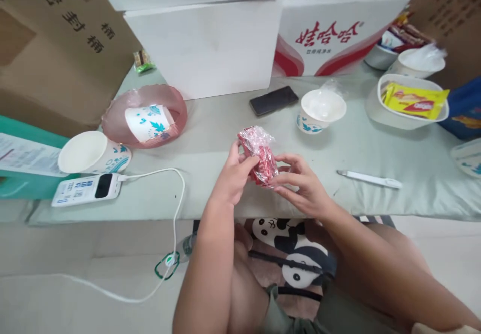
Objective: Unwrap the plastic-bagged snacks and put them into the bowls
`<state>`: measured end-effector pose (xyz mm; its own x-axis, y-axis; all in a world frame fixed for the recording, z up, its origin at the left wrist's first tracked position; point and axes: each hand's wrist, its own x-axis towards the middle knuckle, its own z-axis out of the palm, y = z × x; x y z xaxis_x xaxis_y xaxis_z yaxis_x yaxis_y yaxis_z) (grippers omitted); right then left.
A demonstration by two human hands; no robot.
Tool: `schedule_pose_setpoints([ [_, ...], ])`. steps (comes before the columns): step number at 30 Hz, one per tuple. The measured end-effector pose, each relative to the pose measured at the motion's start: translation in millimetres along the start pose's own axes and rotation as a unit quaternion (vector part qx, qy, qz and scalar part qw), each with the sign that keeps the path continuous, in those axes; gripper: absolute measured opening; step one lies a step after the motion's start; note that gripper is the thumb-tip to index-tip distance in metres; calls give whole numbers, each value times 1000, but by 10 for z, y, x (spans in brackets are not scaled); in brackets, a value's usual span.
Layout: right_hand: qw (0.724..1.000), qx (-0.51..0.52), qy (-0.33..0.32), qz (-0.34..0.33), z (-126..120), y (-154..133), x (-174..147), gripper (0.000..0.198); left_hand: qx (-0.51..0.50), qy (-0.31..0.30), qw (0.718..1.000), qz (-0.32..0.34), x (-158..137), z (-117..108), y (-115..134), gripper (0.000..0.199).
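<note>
A red package in crinkled clear plastic wrap (263,166) is held up above the front part of the table. My left hand (236,171) grips its left side, thumb across the front. At its lower right corner, the curved fingertips of my right hand (300,181) hold the wrap. What lies inside the package cannot be made out. Beyond it on the cloth are a black phone (273,101) and a white paper bowl with blue leaf print (319,113). A white utility knife (370,179) rests to the right of my hands.
At left, a pink bowl (108,116) contains a tipped paper cup (145,122); a paper bowl (84,153) and power bank (86,188) with a trailing white cable (182,188) stand nearby. At right is a white tub (391,116) with yellow packets. White boxes (210,48) line the back.
</note>
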<state>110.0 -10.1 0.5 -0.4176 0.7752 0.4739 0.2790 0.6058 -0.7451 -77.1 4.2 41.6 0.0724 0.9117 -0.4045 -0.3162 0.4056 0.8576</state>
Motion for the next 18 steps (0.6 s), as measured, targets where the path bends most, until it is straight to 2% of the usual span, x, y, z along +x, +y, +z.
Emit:
schedule_pose_setpoints([
  [2, 1000, -21, 5, 17, -173, 32, -173, 15, 45, -35, 998, -10, 48, 152, -82, 98],
  [4, 998, -46, 6, 37, -338, 56, -328, 16, 100, -85, 991, -6, 105, 311, -177, 103],
  [5, 997, -56, 8, 47, -408, 70, -385, 16, 131, -113, 985, 1, 134, 385, -222, 96],
  [9, 992, -72, 47, 89, -548, 179, -424, 11, 215, -183, 959, 14, 222, 573, -339, 44],
  [11, 990, -63, 59, 116, -538, 259, -356, 4, 235, -212, 948, 21, 243, 582, -358, 40],
  [13, 987, -56, 61, 136, -523, 319, -268, 3, 266, -242, 932, 47, 254, 549, -362, 50],
  [15, 987, -62, 66, 133, -562, 341, -197, 5, 303, -243, 919, 72, 264, 496, -354, 59],
  [18, 979, -125, 113, 111, -791, 334, -206, 11, 322, -181, 925, 89, 294, 414, -318, 57],
])
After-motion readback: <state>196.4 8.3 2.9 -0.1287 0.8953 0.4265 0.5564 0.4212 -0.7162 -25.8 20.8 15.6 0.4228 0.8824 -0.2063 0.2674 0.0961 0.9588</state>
